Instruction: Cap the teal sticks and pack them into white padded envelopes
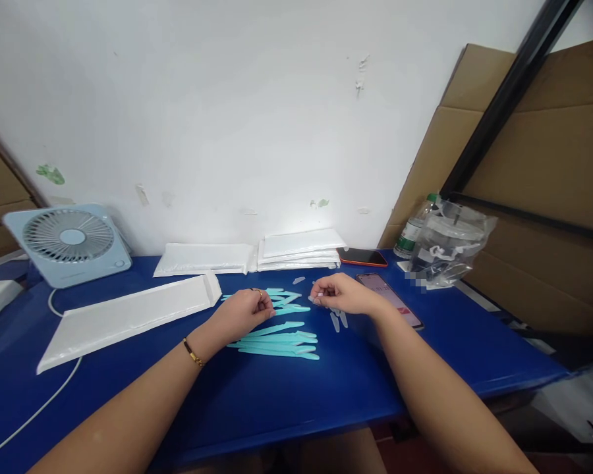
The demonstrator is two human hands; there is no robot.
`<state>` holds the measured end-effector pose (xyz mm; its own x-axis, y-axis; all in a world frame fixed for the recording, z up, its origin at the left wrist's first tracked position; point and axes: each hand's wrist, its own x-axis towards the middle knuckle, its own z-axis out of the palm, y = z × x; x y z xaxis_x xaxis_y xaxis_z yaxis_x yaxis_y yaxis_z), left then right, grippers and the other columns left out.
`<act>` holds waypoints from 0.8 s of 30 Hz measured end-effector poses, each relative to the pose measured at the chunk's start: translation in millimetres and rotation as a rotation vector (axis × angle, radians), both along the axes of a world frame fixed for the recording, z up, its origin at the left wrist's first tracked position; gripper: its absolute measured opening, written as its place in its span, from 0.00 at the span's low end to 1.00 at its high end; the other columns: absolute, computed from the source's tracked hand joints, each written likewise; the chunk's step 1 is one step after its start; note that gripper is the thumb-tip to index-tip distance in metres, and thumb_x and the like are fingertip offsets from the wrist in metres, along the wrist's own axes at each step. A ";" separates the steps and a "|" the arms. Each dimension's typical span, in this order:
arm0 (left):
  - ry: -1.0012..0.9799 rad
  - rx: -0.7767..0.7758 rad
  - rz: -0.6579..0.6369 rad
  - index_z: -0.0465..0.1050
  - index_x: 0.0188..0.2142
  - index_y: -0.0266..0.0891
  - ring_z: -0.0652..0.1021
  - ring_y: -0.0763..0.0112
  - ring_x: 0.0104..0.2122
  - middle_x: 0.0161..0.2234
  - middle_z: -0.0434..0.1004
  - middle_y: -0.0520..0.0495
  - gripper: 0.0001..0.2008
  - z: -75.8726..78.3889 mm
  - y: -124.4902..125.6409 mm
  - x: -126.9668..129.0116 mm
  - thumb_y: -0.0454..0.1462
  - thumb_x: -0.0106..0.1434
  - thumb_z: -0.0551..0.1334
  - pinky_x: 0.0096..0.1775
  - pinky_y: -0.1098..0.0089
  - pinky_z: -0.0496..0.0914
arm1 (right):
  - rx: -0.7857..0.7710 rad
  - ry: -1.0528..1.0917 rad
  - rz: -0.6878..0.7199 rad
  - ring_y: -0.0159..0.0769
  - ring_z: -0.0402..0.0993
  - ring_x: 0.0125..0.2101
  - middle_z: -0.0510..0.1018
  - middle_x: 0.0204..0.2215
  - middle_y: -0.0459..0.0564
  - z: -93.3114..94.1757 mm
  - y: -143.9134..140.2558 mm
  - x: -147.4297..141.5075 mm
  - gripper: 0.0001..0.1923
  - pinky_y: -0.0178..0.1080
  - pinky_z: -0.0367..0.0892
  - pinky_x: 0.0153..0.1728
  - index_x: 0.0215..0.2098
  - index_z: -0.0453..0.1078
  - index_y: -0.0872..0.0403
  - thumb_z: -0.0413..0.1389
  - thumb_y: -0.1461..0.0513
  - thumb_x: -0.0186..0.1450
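Observation:
Turquoise eyebrow razors (279,339) lie in a loose row on the blue table, their blade ends toward the right. Over a second group of them, just behind, my left hand (252,311) is closed, fingertips pinched at one eyebrow razor (296,309); its handle is hidden by the hand. To the right, my right hand (338,294) pinches a small clear plastic cap, of which only a pale end shows at the fingertips. Several more clear caps (335,322) are scattered below and beside this hand, and a single cap (299,280) lies farther back.
White padded packets (299,253) are stacked by the wall; another packet (133,319) lies at left. A blue fan (72,243) with a white cable stands far left. Two phones (393,299) lie right of my right hand. A bottle (412,230) and a bagged cup (447,243) stand back right.

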<state>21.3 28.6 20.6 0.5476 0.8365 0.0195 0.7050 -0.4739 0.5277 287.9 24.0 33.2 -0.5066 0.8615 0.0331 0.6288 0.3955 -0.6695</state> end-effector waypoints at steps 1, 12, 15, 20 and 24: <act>-0.011 0.009 0.020 0.69 0.30 0.41 0.72 0.71 0.26 0.26 0.73 0.51 0.11 -0.3 1.7 -1.2 0.46 0.58 0.55 0.26 0.73 0.60 | -0.030 0.022 0.006 0.29 0.70 0.25 0.75 0.26 0.48 0.7 -0.2 0.0 0.10 0.30 0.63 0.25 0.35 0.72 0.56 0.54 0.58 0.59; -0.032 0.064 0.009 0.70 0.30 0.40 0.72 0.70 0.27 0.28 0.73 0.50 0.12 -0.9 3.1 -0.5 0.46 0.59 0.55 0.28 0.72 0.62 | -0.017 0.046 0.037 0.31 0.70 0.25 0.76 0.26 0.48 -3.5 -2.9 -15.3 0.11 0.33 0.64 0.25 0.37 0.73 0.56 0.55 0.60 0.59; -0.019 0.152 0.028 0.70 0.31 0.41 0.73 0.68 0.31 0.30 0.74 0.50 0.11 0.7 2.9 0.6 0.44 0.59 0.55 0.31 0.70 0.64 | 0.044 0.058 0.036 0.30 0.69 0.26 0.76 0.27 0.47 -7.4 -2.8 -23.6 0.11 0.33 0.63 0.27 0.38 0.73 0.55 0.54 0.61 0.60; -0.018 0.330 0.101 0.70 0.40 0.42 0.70 0.60 0.44 0.40 0.74 0.47 0.13 5.0 -0.8 -0.3 0.44 0.58 0.57 0.42 0.65 0.64 | 0.288 0.015 -0.160 0.31 0.69 0.30 0.77 0.33 0.49 -3.4 3.6 -7.4 0.10 0.33 0.62 0.31 0.37 0.74 0.54 0.52 0.62 0.60; 0.046 0.164 -0.062 0.73 0.34 0.44 0.72 0.64 0.37 0.35 0.74 0.49 0.12 6.8 -8.2 0.2 0.47 0.57 0.58 0.36 0.68 0.65 | 0.224 -0.205 -0.295 0.32 0.69 0.28 0.76 0.27 0.48 3.3 5.3 13.5 0.07 0.32 0.59 0.27 0.28 0.74 0.54 0.56 0.60 0.57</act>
<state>21.4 20.3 27.4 0.6016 0.7888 0.1262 0.6935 -0.5941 0.4075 301.5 29.3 36.5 -0.2549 0.9536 0.1601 0.8483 0.3000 -0.4364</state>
